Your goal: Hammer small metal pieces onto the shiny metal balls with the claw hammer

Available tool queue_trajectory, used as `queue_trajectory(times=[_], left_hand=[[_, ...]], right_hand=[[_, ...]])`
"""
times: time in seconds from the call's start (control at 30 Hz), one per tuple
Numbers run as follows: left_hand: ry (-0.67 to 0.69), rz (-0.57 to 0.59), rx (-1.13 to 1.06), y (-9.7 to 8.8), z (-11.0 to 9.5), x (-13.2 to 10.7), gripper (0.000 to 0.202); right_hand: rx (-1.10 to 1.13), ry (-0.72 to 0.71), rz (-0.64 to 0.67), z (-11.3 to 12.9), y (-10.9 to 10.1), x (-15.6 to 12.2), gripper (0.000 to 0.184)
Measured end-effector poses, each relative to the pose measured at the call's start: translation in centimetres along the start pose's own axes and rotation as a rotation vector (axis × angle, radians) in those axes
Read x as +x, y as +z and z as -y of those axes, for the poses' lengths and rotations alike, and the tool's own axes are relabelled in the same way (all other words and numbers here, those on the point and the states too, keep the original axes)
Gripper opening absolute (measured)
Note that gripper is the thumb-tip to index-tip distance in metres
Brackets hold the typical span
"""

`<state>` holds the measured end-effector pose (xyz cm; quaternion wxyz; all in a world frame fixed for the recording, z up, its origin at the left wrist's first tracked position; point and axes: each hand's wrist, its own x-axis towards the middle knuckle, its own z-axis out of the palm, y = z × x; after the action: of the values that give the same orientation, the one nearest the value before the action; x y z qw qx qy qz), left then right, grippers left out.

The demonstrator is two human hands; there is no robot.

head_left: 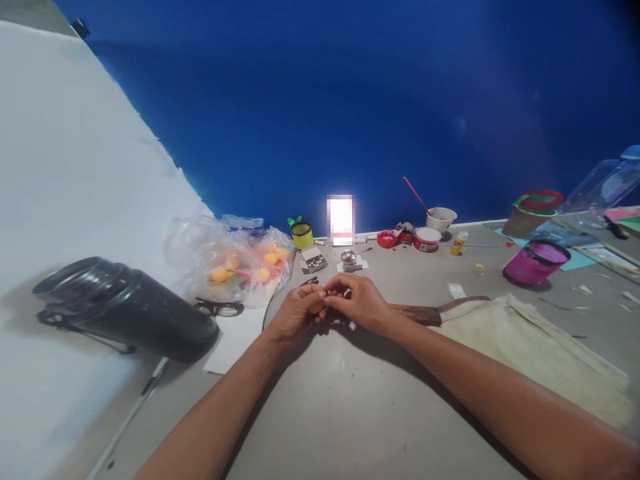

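Short of the far edge of the table, left hand and right hand pinch closed, contents hidden; work seems unfinished.

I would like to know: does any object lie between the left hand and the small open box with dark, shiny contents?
Yes: a small, thin, dark object appears to lie on the grey table just beyond the left hand, before the small open box. It is too small to identify.
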<state>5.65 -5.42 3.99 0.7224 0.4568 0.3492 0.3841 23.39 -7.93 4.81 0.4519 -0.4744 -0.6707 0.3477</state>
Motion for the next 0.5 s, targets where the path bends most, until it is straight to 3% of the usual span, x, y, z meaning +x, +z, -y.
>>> queue_trajectory(times=[0.3,0.5], left_hand=[[0.019,-0.012,-0.013,0.32,-0.08,-0.20,0.020],[-0.001,0.037,-0.193,0.46,-0.59,-0.41,0.024]], right_hand=[[0.155,0.098,-0.001,-0.29,-0.19,0.05,0.011],[0.402,0.213,-0.002,0.15,-0.87,0.41,0.017]])
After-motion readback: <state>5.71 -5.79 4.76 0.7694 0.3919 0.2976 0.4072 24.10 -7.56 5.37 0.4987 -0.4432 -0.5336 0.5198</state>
